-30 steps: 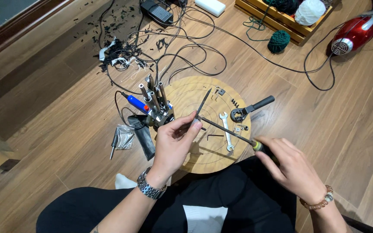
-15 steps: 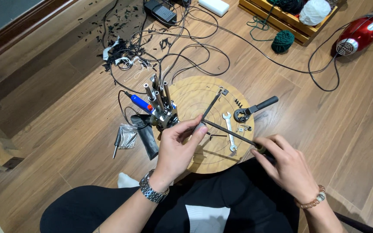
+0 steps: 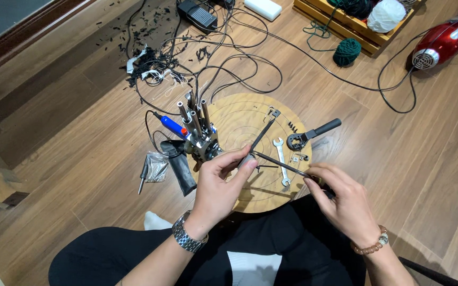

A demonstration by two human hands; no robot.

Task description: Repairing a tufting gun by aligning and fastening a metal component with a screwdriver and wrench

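Left hand [image 3: 222, 182] pinches dark rod [image 3: 261, 137]; right hand [image 3: 343, 201] grips screwdriver [image 3: 282, 165], both over round wooden board's [image 3: 239, 114] near edge. Wrench [image 3: 281, 159], ratchet handle [image 3: 314, 132] lie beside; metal tool cluster [image 3: 197, 130] crowds left edge.

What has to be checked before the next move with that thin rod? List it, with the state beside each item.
1. Left hand grips the thin dark rod: ok, pinched at its lower end, with the rod slanting up over the round wooden board.
2. Right hand holds the long thin tool: ok.
3. Tool tip seated at the left fingertips: cannot tell, too small.
4. Small wrench close by: ok, flat on the board under the tool.
5. Cables apart from both hands: ok, they lie beyond the board.
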